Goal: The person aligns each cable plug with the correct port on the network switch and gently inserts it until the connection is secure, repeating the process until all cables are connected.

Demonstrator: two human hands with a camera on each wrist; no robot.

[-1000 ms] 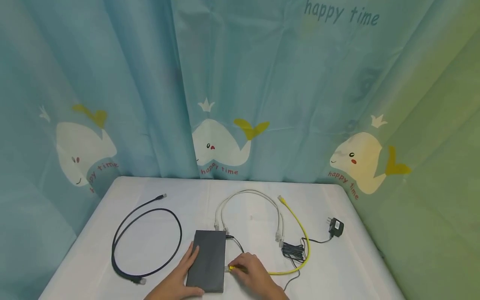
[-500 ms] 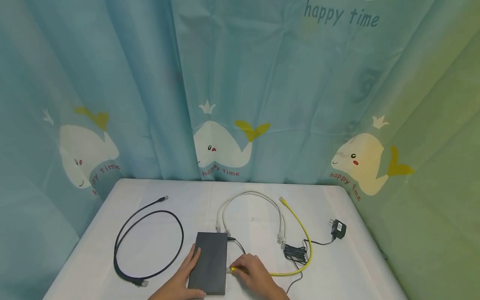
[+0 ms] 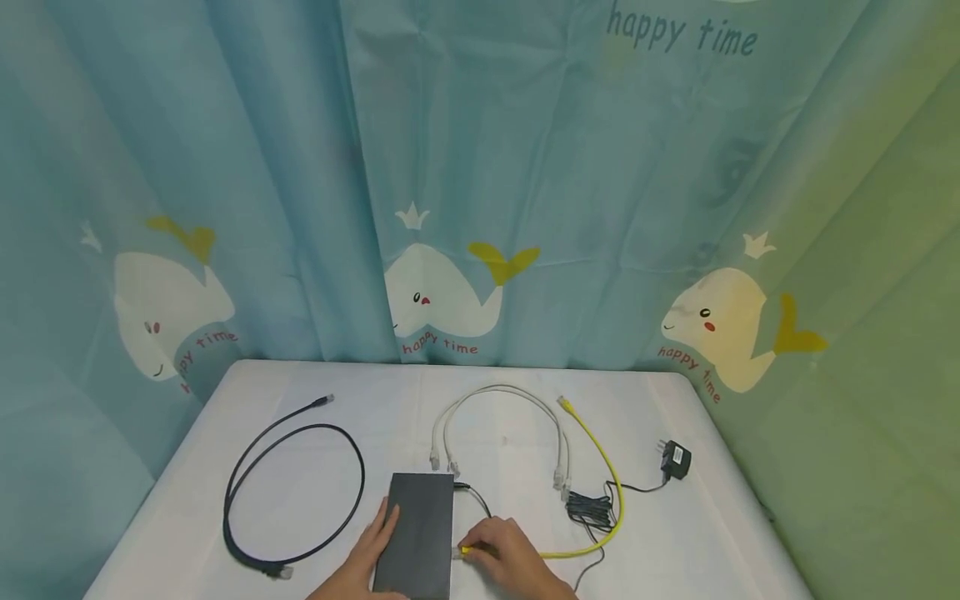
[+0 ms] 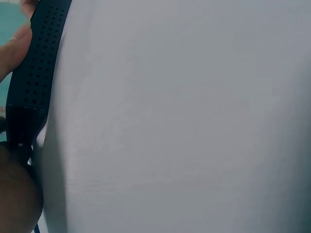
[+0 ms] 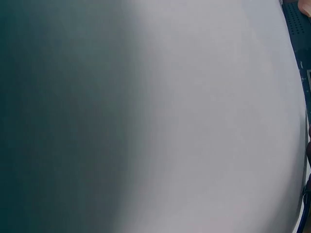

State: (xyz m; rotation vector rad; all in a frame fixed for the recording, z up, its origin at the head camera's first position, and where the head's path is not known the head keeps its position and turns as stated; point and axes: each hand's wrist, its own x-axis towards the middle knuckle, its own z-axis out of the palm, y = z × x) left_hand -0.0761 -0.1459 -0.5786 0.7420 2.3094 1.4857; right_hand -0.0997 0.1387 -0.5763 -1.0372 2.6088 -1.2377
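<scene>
The near end of the black box (image 3: 416, 533) was cut off by the head view's lower edge. The yellow cable's plug (image 3: 463, 551) was largely hidden under the right hand (image 3: 510, 557), and both wrist views were filled by blurred white tabletop (image 4: 184, 121).

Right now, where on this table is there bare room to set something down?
Free: inside the black cable's loop and the far left corner of the table. Crowded: right of the black box, where the yellow cable, white cables and power adapter lie.

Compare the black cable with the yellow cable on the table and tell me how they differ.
The black cable lies in a loose loop left of the black box, untouched; the yellow cable curves on the box's right. Both ends of the black cable lie free, while the right hand pinches one yellow plug at the box's side. Both rest on the white table.
</scene>
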